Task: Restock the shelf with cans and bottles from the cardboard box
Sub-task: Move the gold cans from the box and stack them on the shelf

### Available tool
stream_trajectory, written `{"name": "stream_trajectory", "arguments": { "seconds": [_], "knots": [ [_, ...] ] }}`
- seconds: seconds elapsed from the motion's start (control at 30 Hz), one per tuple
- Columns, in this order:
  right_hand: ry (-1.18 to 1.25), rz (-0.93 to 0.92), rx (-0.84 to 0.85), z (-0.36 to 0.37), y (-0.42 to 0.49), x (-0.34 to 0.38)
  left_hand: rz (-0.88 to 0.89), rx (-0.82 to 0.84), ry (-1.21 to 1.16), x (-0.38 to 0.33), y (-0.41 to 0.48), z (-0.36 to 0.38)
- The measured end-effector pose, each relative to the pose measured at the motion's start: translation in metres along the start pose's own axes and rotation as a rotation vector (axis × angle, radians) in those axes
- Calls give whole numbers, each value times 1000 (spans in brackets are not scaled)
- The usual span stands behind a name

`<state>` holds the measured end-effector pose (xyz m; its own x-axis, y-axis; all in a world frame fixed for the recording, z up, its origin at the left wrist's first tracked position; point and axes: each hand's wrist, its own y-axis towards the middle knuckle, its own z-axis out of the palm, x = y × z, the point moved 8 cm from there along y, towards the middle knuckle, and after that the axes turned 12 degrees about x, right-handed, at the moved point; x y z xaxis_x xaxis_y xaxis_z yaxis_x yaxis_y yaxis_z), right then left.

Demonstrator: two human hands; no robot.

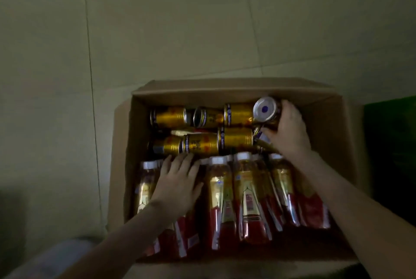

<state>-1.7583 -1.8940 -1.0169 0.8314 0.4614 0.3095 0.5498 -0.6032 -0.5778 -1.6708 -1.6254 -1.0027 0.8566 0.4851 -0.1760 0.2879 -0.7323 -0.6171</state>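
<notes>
floor [202, 20]: pale tiles, dark seams | green object [391, 143]: right edge, dim

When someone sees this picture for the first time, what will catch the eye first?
An open cardboard box fills the lower middle, gold cans lying in its far half, white-capped bottles in its near half. The right hand grips a can at the far right; the left hand rests flat on the bottles at the left.
</notes>
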Motion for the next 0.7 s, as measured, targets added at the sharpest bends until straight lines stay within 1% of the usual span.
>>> {"name": "stream_trajectory", "arguments": {
  "seconds": [0.07, 0.13, 0.23, 0.33, 0.43, 0.53, 0.6, 0.7],
  "knots": [
    [-9, -1, -68, 3, 10, -3, 1, -15, 13, -3, 4, 4],
    [-23, -45, -113, 2, 10, -4, 4, -22, 42, -10, 6, 3],
    [-37, -139, -101, -4, -7, 1, -19, 16, 124, -14, 6, 5],
    [37, -187, -64, -24, -48, 18, -44, 2, 148, -18, -8, -22],
    [126, -184, -18, -61, -107, 43, 12, -120, 83, -40, -40, -96],
    [166, -164, 10, -119, -173, 78, 172, -266, 69, -80, -86, -204],
    [129, -189, 11, -165, -218, 108, 302, -340, 144, -111, -123, -277],
    [16, -288, -75, -240, -290, 152, 443, -333, 374, -152, -175, -360]
  ]
}}
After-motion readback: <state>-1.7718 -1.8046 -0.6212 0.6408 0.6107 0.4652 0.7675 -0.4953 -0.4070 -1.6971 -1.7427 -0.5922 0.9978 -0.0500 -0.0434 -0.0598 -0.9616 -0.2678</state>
